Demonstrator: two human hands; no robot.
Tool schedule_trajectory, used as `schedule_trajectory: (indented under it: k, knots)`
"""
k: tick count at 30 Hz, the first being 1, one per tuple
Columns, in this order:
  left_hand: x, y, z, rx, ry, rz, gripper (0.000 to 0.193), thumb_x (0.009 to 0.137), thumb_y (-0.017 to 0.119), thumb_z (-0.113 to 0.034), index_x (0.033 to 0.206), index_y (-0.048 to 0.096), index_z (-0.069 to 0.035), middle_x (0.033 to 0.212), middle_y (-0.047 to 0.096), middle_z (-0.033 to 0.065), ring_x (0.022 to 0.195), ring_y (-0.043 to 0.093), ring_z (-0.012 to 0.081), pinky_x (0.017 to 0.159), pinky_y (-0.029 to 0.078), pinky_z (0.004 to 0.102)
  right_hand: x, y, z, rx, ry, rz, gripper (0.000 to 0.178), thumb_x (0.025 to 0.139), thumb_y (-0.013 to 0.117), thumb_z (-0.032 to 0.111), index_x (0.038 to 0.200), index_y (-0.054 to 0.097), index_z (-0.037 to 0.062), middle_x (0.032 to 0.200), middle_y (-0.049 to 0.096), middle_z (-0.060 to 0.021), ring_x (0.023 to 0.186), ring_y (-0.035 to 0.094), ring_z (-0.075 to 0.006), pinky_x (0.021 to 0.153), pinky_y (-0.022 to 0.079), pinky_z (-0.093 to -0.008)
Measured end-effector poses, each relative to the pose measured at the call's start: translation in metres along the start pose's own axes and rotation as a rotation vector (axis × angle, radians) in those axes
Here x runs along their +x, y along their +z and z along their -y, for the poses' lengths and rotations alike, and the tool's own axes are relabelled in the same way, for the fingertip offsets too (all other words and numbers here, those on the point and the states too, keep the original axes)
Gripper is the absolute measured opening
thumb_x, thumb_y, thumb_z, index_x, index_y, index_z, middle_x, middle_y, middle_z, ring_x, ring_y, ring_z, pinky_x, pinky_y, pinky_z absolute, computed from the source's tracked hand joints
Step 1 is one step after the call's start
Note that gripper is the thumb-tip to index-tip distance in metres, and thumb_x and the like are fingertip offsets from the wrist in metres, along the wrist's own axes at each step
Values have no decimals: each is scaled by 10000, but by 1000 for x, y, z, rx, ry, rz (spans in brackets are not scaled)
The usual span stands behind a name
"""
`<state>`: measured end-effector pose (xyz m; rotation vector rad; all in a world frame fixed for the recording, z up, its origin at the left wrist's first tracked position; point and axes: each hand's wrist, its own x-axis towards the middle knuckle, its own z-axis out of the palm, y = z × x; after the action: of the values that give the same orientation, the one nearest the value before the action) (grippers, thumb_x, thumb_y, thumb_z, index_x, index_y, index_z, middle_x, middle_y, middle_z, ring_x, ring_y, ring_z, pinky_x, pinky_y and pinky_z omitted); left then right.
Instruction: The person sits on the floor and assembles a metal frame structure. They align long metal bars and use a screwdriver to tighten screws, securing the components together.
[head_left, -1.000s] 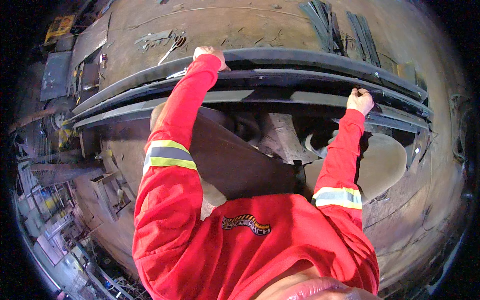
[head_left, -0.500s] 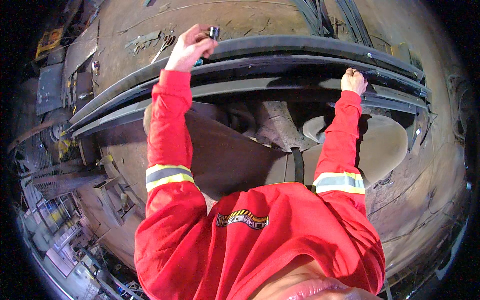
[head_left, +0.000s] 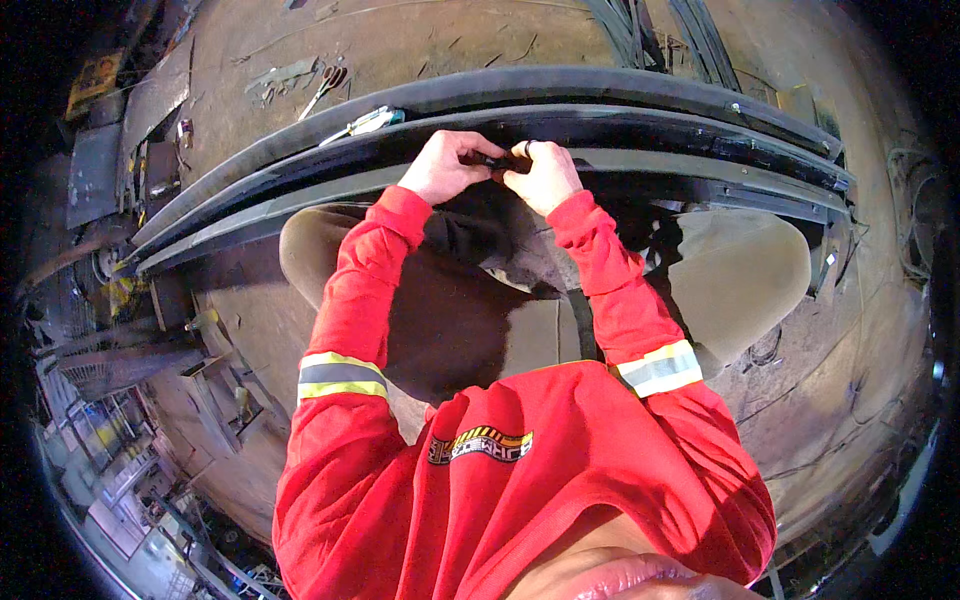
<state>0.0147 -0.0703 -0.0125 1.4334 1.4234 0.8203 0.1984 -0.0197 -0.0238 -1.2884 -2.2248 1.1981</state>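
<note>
My left hand point(head_left: 447, 168) and my right hand point(head_left: 545, 178) meet just above the long dark metal beams point(head_left: 640, 162). Both sets of fingers are pinched around a small dark piece point(head_left: 496, 161), mostly covered by them; its exact kind cannot be made out. A dark ring shows on a right-hand finger. To the left of my hands, a screwdriver-like tool point(head_left: 366, 123) with a clear and teal handle rests on the beams.
Scissors point(head_left: 323, 90) with brownish handles lie on the floor beyond the beams, beside flat metal scraps point(head_left: 283, 77). Bundles of dark bars point(head_left: 705, 45) lie at the far side. My bent knees point(head_left: 745, 280) are close to the nearest beam. Racks and clutter point(head_left: 130, 360) stand at left.
My left hand has come down and right with the small dark piece, uncovering the screwdriver-like tool. My right hand has left the beam at right and moved left to join it.
</note>
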Motion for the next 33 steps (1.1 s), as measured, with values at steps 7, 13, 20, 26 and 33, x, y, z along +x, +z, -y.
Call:
schedule_trajectory:
  k: [7,13,20,26,33]
  knots:
    - [4,2,-12,-250,-442,-132,286,878,616,-245,951,674,25,786,637,28,699,528,89,630,436,266,-4,19,12,-356,-104,-370,256,683,723,325,769,673,90,799,653,-28,925,517,-227,796,382,-397]
    - [23,21,0,249,-317,-185,378,856,631,-316,774,659,53,587,571,75,590,457,88,555,412,309,7,46,-14,-470,-216,-519,130,756,572,206,720,641,102,757,606,8,897,505,-222,769,364,-411]
    - [27,21,8,247,-267,-217,330,835,659,-286,754,667,33,582,590,112,572,486,81,539,421,307,10,47,-15,-489,-169,-553,131,755,586,212,748,644,95,784,606,-10,908,502,-231,770,363,-417]
    - [25,24,4,200,-379,-318,323,795,703,-308,741,689,10,635,649,119,591,576,106,563,453,298,4,37,0,-396,-124,-543,234,655,706,270,780,653,80,851,621,-48,932,504,-247,814,370,-417]
    - [26,29,-25,486,-403,-278,433,828,602,-416,815,680,10,731,645,215,712,651,322,681,488,362,12,47,-27,-346,-115,-523,145,753,603,229,758,660,96,848,616,-19,978,505,-219,879,351,-435]
